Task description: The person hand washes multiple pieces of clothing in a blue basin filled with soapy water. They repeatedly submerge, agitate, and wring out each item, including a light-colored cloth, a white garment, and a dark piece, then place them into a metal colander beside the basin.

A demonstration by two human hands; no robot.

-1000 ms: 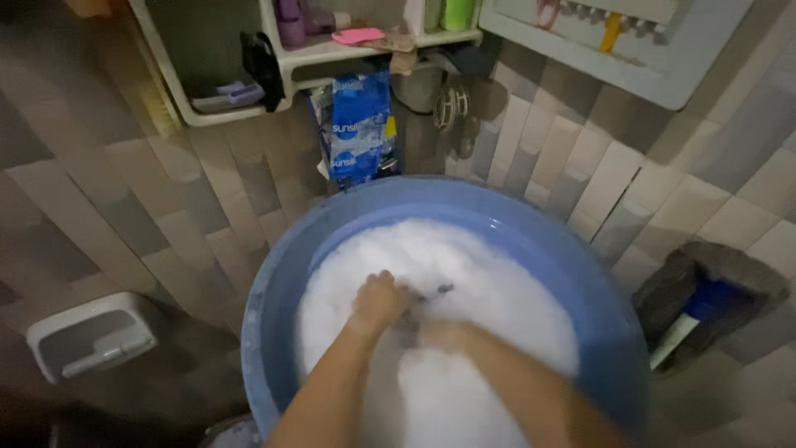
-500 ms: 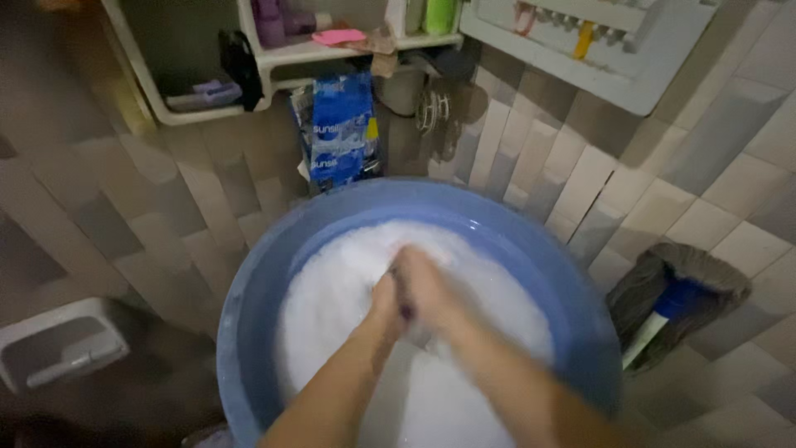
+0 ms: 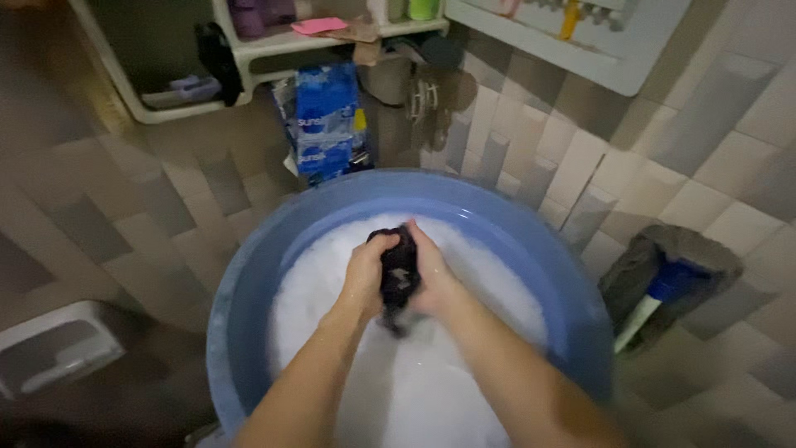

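Observation:
A big round blue basin (image 3: 531,249) full of white suds (image 3: 414,373) stands on the tiled floor. Over the foam, both hands clasp a small dark wet cloth (image 3: 398,270). My left hand (image 3: 365,274) grips its left side and my right hand (image 3: 431,278) presses it from the right. The cloth's lower end hangs down to the suds. Both forearms reach in from the bottom of the picture.
A blue packet (image 3: 323,120) leans on the tiled wall behind the basin, under a white shelf (image 3: 249,54) with bottles. A grey mop head with a blue socket (image 3: 663,278) lies at the right. A white plastic holder (image 3: 50,353) sits at the lower left.
My hands have come up out of the suds and together, and the dark cloth now shows between them. The view has shifted a little to the right.

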